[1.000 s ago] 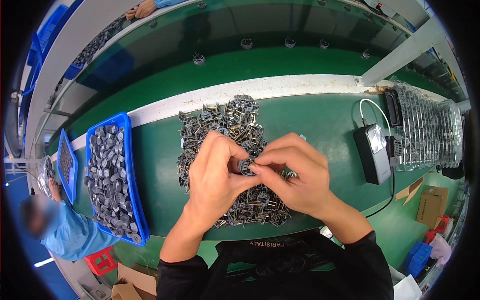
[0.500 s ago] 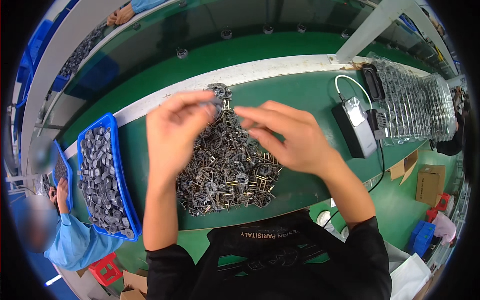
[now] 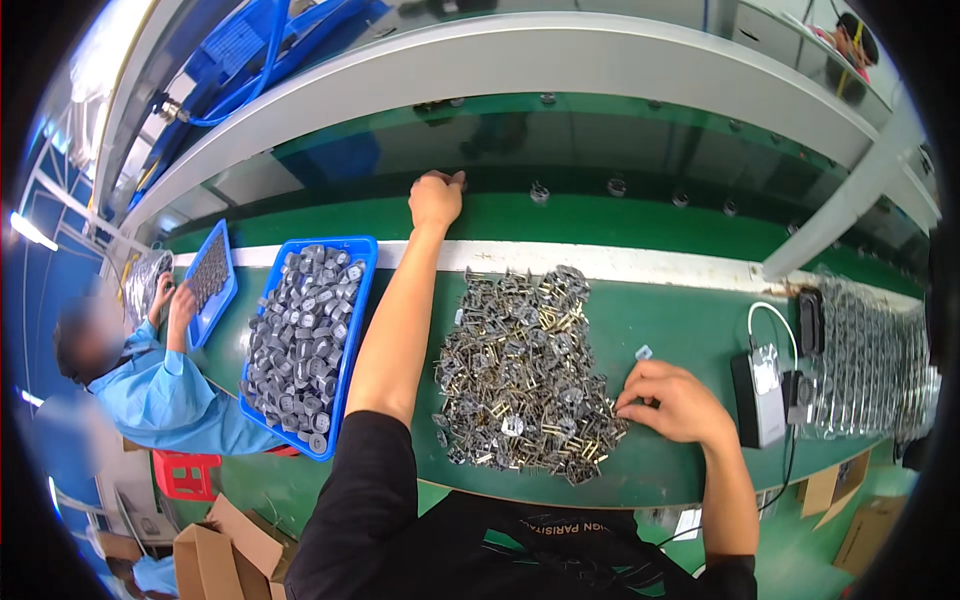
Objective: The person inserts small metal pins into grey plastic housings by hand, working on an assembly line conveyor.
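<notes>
Left hand [image 3: 437,200] reaches to the far belt, fingers curled, contents indiscernible; right hand [image 3: 672,401] rests loosely curled against the metal parts pile [image 3: 520,370]; blue bin [image 3: 352,330] holds grey components [image 3: 295,340].

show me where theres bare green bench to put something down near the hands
Bare green lies between the pile of metal parts and the black device, around the right hand, and along the conveyor belt beyond the white strip. It is crowded between the blue bin and the pile, where the left arm crosses.

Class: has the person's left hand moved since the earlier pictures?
Yes. The left hand has left the pile of metal parts and reached forward, past the white strip.
</notes>
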The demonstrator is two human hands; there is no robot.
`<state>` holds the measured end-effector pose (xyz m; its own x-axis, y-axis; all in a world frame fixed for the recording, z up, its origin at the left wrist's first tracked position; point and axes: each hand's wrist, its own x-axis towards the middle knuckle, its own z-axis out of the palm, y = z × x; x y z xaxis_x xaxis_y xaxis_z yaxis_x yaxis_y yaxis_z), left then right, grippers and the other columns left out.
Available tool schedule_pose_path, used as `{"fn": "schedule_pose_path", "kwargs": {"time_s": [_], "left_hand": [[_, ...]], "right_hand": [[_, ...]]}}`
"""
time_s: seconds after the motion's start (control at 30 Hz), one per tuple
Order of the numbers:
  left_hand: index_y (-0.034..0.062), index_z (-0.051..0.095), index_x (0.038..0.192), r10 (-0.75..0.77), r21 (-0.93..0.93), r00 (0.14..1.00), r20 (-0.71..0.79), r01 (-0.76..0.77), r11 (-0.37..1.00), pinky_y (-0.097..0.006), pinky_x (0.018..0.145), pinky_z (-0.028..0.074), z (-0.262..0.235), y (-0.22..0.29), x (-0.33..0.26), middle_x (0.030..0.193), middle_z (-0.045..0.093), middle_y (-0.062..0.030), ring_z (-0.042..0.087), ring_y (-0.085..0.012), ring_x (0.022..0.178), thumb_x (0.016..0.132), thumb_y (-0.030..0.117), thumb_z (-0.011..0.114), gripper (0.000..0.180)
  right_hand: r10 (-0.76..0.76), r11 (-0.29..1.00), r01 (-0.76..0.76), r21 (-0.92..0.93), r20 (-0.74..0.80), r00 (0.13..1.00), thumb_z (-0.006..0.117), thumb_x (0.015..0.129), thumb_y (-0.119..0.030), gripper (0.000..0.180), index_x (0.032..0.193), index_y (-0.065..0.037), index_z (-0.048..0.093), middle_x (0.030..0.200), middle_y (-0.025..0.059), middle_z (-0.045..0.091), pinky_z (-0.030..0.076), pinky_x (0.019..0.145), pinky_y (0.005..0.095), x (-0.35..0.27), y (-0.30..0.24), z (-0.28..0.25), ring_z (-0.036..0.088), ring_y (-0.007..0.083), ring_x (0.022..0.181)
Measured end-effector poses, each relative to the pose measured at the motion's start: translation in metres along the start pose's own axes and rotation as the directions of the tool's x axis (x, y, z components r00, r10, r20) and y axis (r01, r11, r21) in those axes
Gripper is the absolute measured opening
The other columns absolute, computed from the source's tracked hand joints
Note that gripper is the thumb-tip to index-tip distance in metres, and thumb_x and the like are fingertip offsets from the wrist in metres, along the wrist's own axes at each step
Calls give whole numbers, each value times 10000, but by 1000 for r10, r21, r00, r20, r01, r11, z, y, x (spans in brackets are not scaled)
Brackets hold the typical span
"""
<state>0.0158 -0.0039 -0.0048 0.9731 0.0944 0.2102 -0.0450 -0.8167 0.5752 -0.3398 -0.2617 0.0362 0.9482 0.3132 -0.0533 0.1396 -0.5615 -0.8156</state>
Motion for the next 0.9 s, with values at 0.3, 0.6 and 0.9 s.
{"fn": "schedule_pose_path", "kwargs": {"time_s": [0.3, 0.6, 0.9], "left_hand": [[64, 726, 924, 113, 147, 985, -134, -93, 985, -406, 773, 526, -167, 0, -130, 887, 702, -140, 679, -324, 847, 852, 233, 676, 191], [13, 718, 979, 97, 402, 994, 43, -107, 910, -429, 828, 525, -207, -86, -45, 928, 713, -181, 678, -364, 915, 826, 248, 709, 280], [-12, 711, 984, 71, 326, 994, 78, -93, 941, -380, 781, 544, -197, -97, -33, 883, 718, -174, 706, -306, 833, 708, 232, 774, 374]], "right_hand": [[-76, 994, 67, -83, -111, 991, 729, 749, 1, 129, 867, -41, 699, 851, 52, 605, 487, 684, 335, -7, 3, -4, 590, 231, 769], [-20, 995, -19, -93, -397, 918, 694, 632, 42, 151, 704, -8, 571, 751, 67, 576, 440, 521, 301, -8, -2, -19, 547, 195, 600], [138, 936, -237, -259, -349, 927, 702, 700, 1, 110, 733, -22, 599, 765, 109, 594, 487, 559, 397, 9, -7, 1, 612, 296, 654]]}}
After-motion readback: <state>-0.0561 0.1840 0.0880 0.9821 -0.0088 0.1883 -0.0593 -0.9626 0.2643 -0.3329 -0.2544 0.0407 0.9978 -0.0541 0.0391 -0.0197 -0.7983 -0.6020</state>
